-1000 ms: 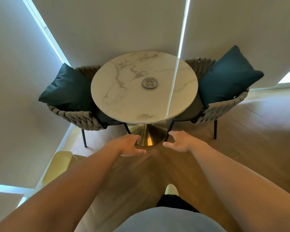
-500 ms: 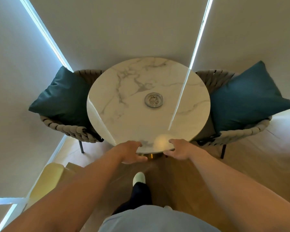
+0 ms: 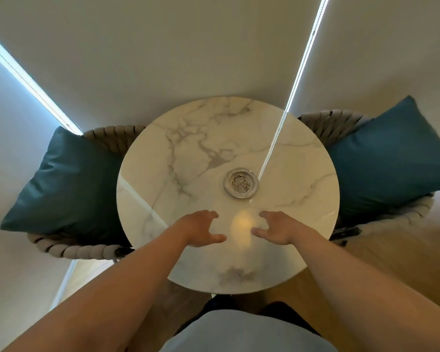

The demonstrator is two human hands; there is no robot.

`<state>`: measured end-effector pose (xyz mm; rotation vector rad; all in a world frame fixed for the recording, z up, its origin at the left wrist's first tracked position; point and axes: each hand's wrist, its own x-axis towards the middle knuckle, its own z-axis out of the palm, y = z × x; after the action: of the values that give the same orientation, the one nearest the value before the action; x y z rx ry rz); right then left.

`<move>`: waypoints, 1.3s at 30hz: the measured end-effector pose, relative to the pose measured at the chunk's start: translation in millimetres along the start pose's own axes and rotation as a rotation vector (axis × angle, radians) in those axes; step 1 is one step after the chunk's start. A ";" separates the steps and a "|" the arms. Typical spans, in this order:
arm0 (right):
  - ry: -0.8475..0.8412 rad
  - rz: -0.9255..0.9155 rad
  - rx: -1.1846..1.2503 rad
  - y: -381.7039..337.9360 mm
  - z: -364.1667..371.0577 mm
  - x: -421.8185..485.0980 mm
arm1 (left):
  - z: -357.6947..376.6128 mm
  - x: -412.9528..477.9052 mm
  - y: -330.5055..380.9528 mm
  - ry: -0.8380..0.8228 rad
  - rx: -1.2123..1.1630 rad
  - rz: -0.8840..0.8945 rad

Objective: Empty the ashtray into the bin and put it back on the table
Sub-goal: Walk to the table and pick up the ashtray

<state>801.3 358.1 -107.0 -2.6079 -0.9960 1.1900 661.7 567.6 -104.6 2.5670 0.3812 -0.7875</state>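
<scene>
The round, shallow, silvery metal ashtray [image 3: 241, 183] sits flat on the round white marble-patterned counter [image 3: 188, 153], a little right of its middle and just beyond both hands. A grey heap of ash lies in its central well. The left hand [image 3: 201, 228] and the right hand [image 3: 274, 228] hover over the near half of the counter, apart from each other and from the ashtray. Each grip is loosely open, fingers curled and thumb spread, and has hold of nothing.

The step in hand looks like the reach for the ashtray. To do it well, one hand should probably close on the broad rim from opposite sides, fingers kept out of the well, and lift straight up with the dish level; any tilt would likely spill loose ash on the polished top. The other hand could steady it from beneath.

The ashtray is round, so it has no long axis in plan; its opening faces straight up and its flat base lies on the counter. No bin is in view. A teal cushion [image 3: 69, 184] rests on a woven chair at either side.
</scene>
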 end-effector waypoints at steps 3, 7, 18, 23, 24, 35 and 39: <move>0.014 0.031 0.024 -1.3 -7.8 17.0 | -10.0 18.0 -9.9 0.018 0.004 0.003; 0.025 0.049 0.010 1.7 -21.1 38.9 | -17.1 39.2 -18.3 0.096 0.039 0.032; 0.103 0.008 -0.071 27.0 -54.8 106.6 | -14.7 107.2 -14.4 0.168 0.008 -0.022; 0.151 -0.053 -0.132 37.6 -62.1 136.2 | -7.9 141.0 -10.7 0.242 0.014 -0.067; 0.158 -0.066 -0.141 38.6 -62.9 141.6 | -6.9 146.2 -10.5 0.257 0.016 -0.073; 0.157 -0.147 -0.163 41.1 -61.9 173.9 | -4.0 172.5 -10.7 0.290 0.014 -0.105; 0.147 -0.157 -0.182 38.5 -62.5 176.3 | -5.2 173.0 -10.2 0.302 0.020 -0.096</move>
<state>949.8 445.0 -189.8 -2.6444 -1.3047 0.8978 799.0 602.0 -204.8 2.7074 0.5945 -0.4342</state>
